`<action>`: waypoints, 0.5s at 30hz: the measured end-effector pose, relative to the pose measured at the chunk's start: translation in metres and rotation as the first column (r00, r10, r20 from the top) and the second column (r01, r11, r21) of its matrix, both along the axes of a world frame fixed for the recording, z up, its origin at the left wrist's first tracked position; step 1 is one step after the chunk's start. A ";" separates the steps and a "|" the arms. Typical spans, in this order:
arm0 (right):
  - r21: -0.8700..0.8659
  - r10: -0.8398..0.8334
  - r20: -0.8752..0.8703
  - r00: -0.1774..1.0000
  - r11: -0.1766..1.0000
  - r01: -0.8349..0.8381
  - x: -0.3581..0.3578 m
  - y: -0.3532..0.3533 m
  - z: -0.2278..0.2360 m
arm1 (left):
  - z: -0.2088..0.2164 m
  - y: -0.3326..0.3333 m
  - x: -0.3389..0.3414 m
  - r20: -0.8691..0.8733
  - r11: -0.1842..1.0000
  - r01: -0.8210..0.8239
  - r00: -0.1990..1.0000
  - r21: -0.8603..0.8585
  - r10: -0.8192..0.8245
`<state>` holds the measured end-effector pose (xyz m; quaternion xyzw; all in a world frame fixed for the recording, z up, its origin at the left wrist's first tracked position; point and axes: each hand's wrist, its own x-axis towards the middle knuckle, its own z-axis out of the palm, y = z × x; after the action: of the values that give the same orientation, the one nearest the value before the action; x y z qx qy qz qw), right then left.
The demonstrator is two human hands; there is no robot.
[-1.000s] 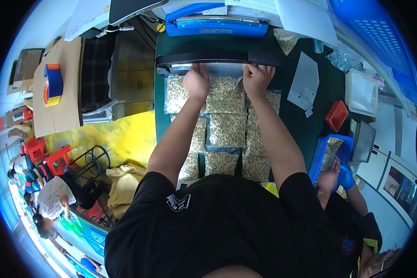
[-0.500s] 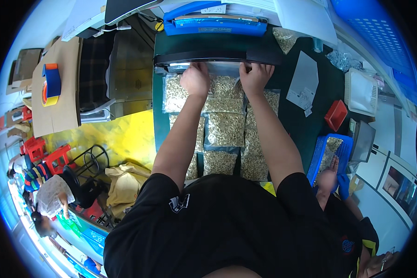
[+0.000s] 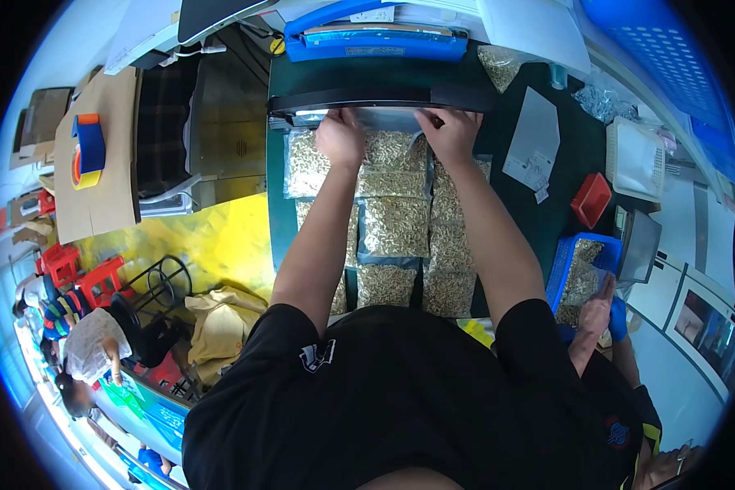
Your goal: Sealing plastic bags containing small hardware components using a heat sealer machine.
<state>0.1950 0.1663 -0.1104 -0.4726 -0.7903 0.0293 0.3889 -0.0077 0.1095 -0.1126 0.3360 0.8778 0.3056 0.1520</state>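
Observation:
My left hand and my right hand reach to the far side of the table. Between them lies a clear plastic bag of small tan pieces, its top end under the black bar of what looks like a bag sealer. The fingers of both hands are closed on the bag's upper edge, the left ones partly hidden by the bar. Nearer to me, several filled bags lie flat in rows, partly beneath my forearms.
A blue sealer stands behind the bar. To the right are a white sheet, a red tray and a white basket. A co-worker's hand and blue-gloved hand are at a blue basket of tan pieces.
My right hand has shifted slightly left along the bag's edge; its fingers have moved a little. The co-worker's hands have moved at the blue basket, where a clear bag now shows.

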 end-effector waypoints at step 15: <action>-0.049 0.031 0.047 0.998 0.998 -0.028 0.002 -0.001 0.008 | 0.004 -0.008 -0.011 0.091 1.000 -0.013 0.996 -0.015 0.014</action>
<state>0.1968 0.1651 -0.1027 -0.4707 -0.8053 0.0426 0.3579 -0.0182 0.1019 -0.1085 0.3146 0.8744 0.3155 0.1923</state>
